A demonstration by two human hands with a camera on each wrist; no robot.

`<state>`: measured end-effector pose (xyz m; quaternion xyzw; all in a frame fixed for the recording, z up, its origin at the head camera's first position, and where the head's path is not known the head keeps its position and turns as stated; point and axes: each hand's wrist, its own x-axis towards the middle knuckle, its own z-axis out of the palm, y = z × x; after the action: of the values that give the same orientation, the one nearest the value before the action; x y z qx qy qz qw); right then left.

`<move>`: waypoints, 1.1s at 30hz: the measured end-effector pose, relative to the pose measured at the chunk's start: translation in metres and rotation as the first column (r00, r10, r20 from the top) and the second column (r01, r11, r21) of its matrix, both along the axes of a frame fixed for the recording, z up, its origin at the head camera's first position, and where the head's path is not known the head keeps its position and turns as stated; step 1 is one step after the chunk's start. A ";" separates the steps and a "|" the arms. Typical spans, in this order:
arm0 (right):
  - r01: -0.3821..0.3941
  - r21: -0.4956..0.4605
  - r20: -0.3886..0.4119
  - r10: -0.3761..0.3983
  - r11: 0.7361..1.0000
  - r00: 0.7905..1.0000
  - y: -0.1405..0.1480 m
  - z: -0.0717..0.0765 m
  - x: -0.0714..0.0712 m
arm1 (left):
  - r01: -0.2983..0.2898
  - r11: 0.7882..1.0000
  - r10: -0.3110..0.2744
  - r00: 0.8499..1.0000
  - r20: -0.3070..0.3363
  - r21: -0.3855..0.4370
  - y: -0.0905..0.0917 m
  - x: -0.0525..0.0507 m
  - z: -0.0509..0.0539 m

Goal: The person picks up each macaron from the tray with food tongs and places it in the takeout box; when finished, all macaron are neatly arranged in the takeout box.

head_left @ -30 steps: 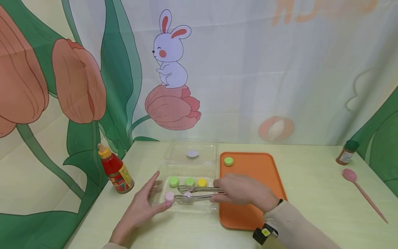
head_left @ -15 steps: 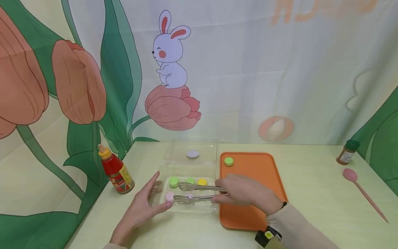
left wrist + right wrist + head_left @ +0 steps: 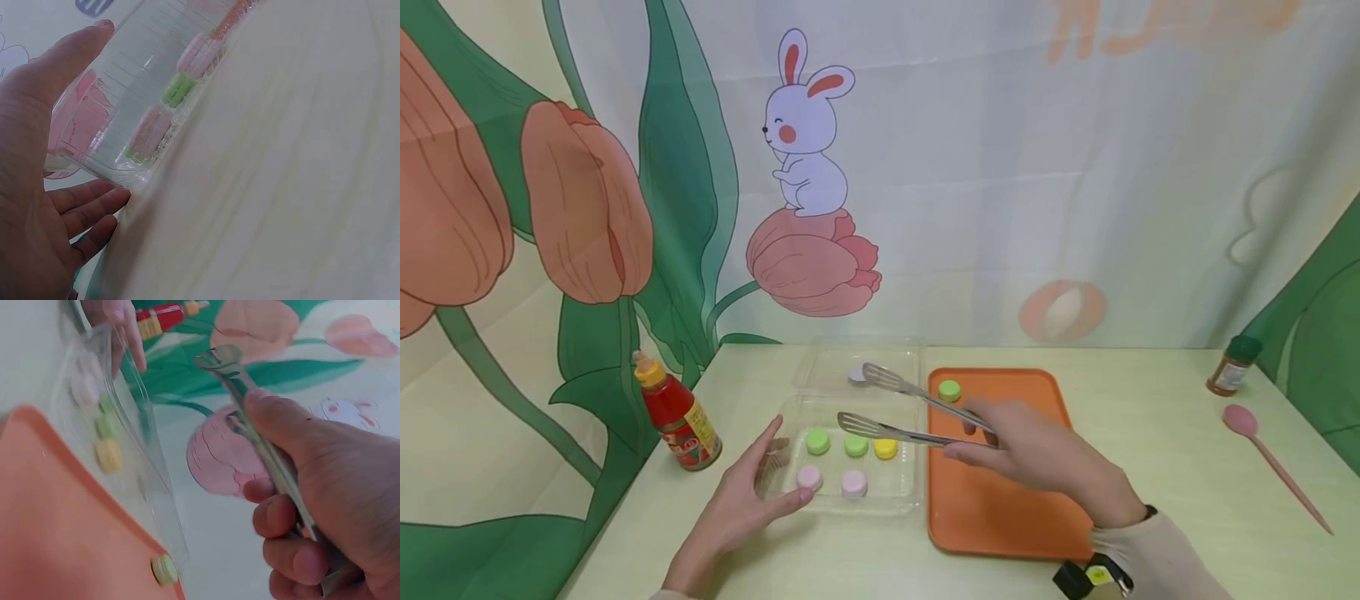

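Observation:
My left hand rests against the left end of a clear plastic container, thumb and fingers spread along its walls. Inside lie small macarons: green macarons, a yellow macaron and pink macarons. My right hand grips metal tongs over the container's right side and the orange tray. The tongs' arms are spread, with nothing between their tips. A single green macaron sits in the tray's far left corner. In the right wrist view, the fingers wrap the tongs.
The container's lid lies folded back, with a pale oval label on it. A red sauce bottle stands at the left. Far right are a small spice jar and a pink spoon. A printed curtain hangs behind the table.
My right hand has moved right and lifted the tongs away from the pink macaron, and the tongs have spread wider. My left hand has stayed at the container.

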<state>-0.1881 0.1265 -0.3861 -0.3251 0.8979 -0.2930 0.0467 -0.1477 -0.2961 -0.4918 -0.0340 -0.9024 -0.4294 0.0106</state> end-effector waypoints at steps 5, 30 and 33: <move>0.095 -0.075 -0.001 -0.096 0.993 0.995 0.023 -0.002 0.000 | -0.001 1.000 0.001 1.000 0.004 -0.005 0.000 0.001 0.001; 0.282 -0.078 -0.072 -0.288 0.956 0.955 0.068 -0.034 -0.022 | -0.001 1.000 0.001 1.000 0.002 -0.013 0.001 0.001 0.001; 0.291 -0.056 -0.076 -0.294 0.955 0.953 0.064 -0.039 -0.024 | -0.003 1.000 0.003 1.000 0.005 -0.015 0.001 0.001 0.001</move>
<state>-0.2126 0.1910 -0.4251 -0.2016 0.9306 -0.3026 -0.0422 -0.1467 -0.2955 -0.4908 -0.0318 -0.9057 -0.4227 0.0086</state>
